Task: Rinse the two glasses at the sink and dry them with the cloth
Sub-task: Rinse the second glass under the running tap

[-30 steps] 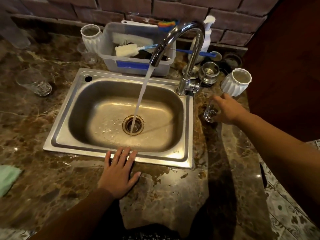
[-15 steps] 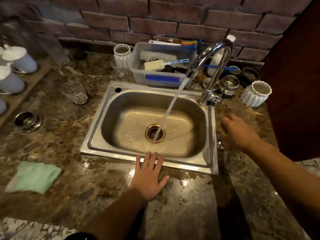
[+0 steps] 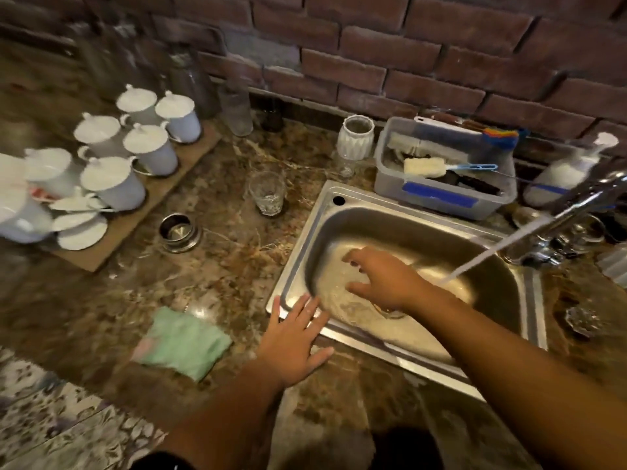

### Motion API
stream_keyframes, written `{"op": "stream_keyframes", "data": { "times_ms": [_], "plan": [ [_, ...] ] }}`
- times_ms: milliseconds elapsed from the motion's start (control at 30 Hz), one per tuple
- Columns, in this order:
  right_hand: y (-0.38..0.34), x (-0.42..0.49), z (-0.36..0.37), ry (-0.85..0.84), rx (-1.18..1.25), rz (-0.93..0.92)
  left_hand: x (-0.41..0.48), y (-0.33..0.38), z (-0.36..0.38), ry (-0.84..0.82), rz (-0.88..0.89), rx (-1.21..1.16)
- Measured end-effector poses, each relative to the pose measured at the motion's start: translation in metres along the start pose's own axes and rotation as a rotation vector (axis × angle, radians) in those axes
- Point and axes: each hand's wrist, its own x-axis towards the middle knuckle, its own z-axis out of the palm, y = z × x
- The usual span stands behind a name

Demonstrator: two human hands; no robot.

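Note:
A clear glass (image 3: 267, 193) stands upright on the marble counter left of the steel sink (image 3: 529, 300). A second glass (image 3: 581, 319) sits on the counter right of the sink. Water runs from the tap (image 3: 592, 195) into the basin. My right hand (image 3: 383, 278) hangs over the left part of the basin with fingers spread, holding nothing. My left hand (image 3: 294, 340) rests flat on the sink's front left rim. A green cloth (image 3: 183, 342) lies on the counter left of that hand.
White lidded cups (image 3: 149, 149) stand on a board at the far left. A small steel bowl (image 3: 178, 231) sits on the counter. Behind the sink are a grey tub with brushes (image 3: 441, 191), a white ribbed cup (image 3: 355, 137) and a soap bottle (image 3: 566, 171).
My right hand left the glass on the counter right of the sink and moved left across the basin. The view swung left. My left hand stayed on the rim.

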Motion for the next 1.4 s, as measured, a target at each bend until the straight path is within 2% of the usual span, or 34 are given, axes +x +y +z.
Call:
{"op": "stream_keyframes", "data": {
  "times_ms": [167, 333, 433, 533, 600, 733, 1033, 1133, 1300, 1400],
  "plan": [
    [-0.056, 0.101, -0.01, 0.05, 0.023, -0.091, 0.004, -0.006, 0.006, 0.033, 0.018, -0.034],
    [-0.071, 0.187, -0.013, 0.058, -0.051, -0.104, 0.007, -0.01, 0.017, 0.063, 0.032, -0.138],
    [-0.079, 0.228, -0.018, 0.031, -0.089, -0.107, 0.009, -0.013, 0.022, 0.165, 0.052, -0.218],
    [-0.088, 0.254, -0.02, -0.034, -0.118, -0.117, 0.011, -0.014, 0.016, 0.197, 0.047, -0.212],
    [-0.092, 0.261, -0.021, -0.072, -0.136, -0.133, 0.011, -0.013, 0.013, 0.149, 0.047, -0.192],
    [-0.094, 0.266, -0.022, -0.063, -0.175, -0.145, 0.013, -0.014, 0.021, 0.143, 0.049, -0.144],
    [-0.083, 0.212, -0.037, 0.028, -0.116, -0.161, 0.008, -0.011, 0.018, 0.177, 0.052, -0.175],
    [-0.075, 0.168, -0.049, 0.068, -0.11, -0.134, 0.011, -0.012, 0.008, 0.017, 0.013, -0.071],
    [-0.059, 0.066, -0.061, 0.106, -0.021, -0.087, 0.007, -0.008, 0.005, 0.049, -0.028, -0.079],
    [-0.046, 0.005, -0.062, 0.101, 0.051, -0.068, 0.013, -0.002, -0.018, -0.105, -0.084, -0.106]
  ]
}}
